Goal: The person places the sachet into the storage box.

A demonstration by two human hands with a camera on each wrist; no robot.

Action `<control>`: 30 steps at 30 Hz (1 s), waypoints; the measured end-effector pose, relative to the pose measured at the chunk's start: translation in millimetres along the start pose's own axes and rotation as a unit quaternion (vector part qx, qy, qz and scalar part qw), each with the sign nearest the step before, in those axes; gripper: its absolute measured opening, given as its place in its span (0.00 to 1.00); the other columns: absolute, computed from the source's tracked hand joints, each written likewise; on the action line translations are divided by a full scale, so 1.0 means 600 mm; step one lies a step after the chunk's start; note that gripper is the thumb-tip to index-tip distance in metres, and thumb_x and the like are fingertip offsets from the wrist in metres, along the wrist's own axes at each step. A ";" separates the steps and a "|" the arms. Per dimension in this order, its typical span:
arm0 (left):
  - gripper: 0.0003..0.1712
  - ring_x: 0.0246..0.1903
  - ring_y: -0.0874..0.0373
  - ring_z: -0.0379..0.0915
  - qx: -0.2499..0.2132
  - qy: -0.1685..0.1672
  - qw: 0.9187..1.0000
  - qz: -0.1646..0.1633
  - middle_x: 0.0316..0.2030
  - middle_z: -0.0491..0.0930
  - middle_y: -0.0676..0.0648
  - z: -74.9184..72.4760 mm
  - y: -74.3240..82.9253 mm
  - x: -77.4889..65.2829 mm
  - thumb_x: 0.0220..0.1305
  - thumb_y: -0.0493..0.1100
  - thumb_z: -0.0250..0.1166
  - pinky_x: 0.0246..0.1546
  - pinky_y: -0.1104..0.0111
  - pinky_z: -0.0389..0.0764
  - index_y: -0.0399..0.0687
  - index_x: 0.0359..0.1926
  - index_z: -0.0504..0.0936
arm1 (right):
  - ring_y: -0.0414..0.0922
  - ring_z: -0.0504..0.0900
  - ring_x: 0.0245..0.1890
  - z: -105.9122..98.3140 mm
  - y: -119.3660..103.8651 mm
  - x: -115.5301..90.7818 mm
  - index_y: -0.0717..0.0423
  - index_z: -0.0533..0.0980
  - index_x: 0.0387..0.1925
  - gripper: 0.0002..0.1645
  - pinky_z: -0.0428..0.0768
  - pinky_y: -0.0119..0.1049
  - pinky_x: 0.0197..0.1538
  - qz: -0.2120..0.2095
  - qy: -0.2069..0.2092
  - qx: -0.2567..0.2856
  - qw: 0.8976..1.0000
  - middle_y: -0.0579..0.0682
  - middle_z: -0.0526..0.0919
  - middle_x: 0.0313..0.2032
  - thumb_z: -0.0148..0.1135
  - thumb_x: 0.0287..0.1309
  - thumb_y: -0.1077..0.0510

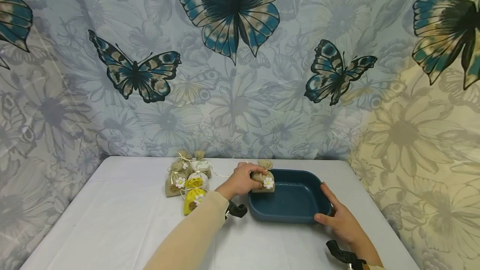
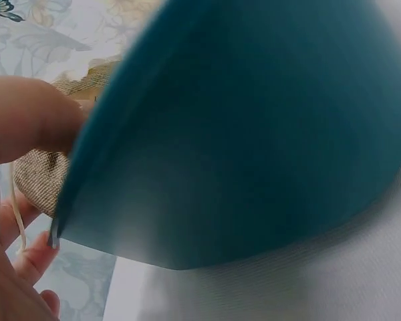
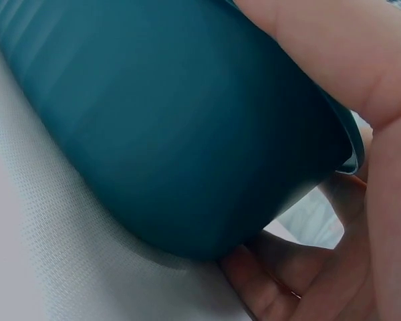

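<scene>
A beige drawstring pouch with a white flower (image 1: pixel 268 183) is pinched between the thumb and fingers of my left hand (image 1: pixel 240 181). The pouch is at the left end of a dark teal plastic bin (image 1: pixel 290 199), over its rim. In the left wrist view, the bin's wall hides part of the woven pouch (image 2: pixel 41 179), and a cord hangs beside it. My right hand (image 1: pixel 345 222) grips the bin's right end, thumb at the front corner and fingers around the far side. The right wrist view shows the bin's outer wall (image 3: pixel 160 140) close up, standing on the table.
Left of the bin, several more pouches stand grouped: beige ones (image 1: pixel 173 184), white ones (image 1: pixel 202 169) and a yellow one (image 1: pixel 191 203) in front. A white cloth covers the table (image 1: pixel 93 220). Behind it hangs a butterfly-patterned backdrop (image 1: pixel 240 107).
</scene>
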State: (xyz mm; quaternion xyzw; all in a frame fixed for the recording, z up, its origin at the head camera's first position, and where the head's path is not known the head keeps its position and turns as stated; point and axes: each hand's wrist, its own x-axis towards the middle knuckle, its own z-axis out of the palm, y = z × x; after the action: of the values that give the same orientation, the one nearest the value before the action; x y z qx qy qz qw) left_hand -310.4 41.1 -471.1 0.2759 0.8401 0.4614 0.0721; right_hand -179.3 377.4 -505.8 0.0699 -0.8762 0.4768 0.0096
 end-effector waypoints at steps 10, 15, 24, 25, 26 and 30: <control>0.20 0.53 0.54 0.63 0.017 -0.041 0.999 0.013 0.48 0.78 0.59 0.009 -0.015 0.003 0.55 0.37 0.75 0.53 0.58 0.68 0.64 0.47 0.87 | 0.61 0.41 0.73 0.002 0.000 0.000 0.49 0.44 0.80 0.57 0.54 0.12 0.54 -0.011 -0.001 0.011 1.000 0.51 0.41 0.78 0.70 0.60 0.61; 0.18 0.49 0.57 0.63 0.054 -0.051 0.997 0.036 0.48 0.78 0.61 0.012 -0.020 0.004 0.60 0.37 0.72 0.52 0.60 0.67 0.62 0.48 0.87 | 0.62 0.42 0.73 0.002 0.001 0.001 0.47 0.44 0.80 0.57 0.54 0.12 0.54 -0.010 0.003 0.005 1.000 0.50 0.42 0.78 0.70 0.60 0.60; 0.18 0.60 0.51 0.62 0.057 -0.035 0.997 0.036 0.64 0.62 0.47 0.011 -0.015 0.001 0.62 0.36 0.68 0.55 0.61 0.69 0.54 0.53 0.86 | 0.61 0.41 0.73 0.002 0.003 0.002 0.46 0.44 0.80 0.58 0.54 0.12 0.54 -0.016 0.001 0.009 1.000 0.51 0.41 0.78 0.70 0.60 0.61; 0.18 0.61 0.50 0.62 0.045 -0.033 0.998 0.029 0.66 0.60 0.46 0.010 -0.015 0.001 0.62 0.35 0.68 0.56 0.61 0.69 0.53 0.53 0.86 | 0.61 0.41 0.73 0.002 0.003 0.002 0.46 0.44 0.80 0.58 0.54 0.12 0.54 -0.017 0.000 0.010 1.000 0.51 0.41 0.78 0.70 0.60 0.61; 0.18 0.62 0.49 0.62 0.034 -0.032 0.999 0.024 0.67 0.58 0.45 0.009 -0.016 0.001 0.62 0.36 0.69 0.56 0.60 0.70 0.52 0.53 0.86 | 0.61 0.41 0.73 0.002 0.004 0.002 0.47 0.44 0.80 0.58 0.54 0.12 0.54 -0.017 0.000 0.011 1.000 0.51 0.41 0.78 0.70 0.60 0.61; 0.17 0.67 0.45 0.60 0.005 -0.036 0.999 0.001 0.71 0.54 0.43 0.005 -0.020 -0.003 0.64 0.38 0.69 0.60 0.56 0.68 0.55 0.53 0.85 | 0.61 0.41 0.73 0.001 0.003 0.001 0.47 0.44 0.80 0.58 0.54 0.13 0.54 -0.018 -0.001 0.010 1.000 0.52 0.41 0.78 0.69 0.60 0.61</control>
State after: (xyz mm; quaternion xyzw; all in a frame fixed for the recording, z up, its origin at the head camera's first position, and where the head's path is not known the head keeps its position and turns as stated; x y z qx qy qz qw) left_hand -312.7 37.2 -482.8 0.2936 0.8388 0.4474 0.1002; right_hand -180.1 378.0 -507.5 0.0859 -0.8701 0.4851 0.0164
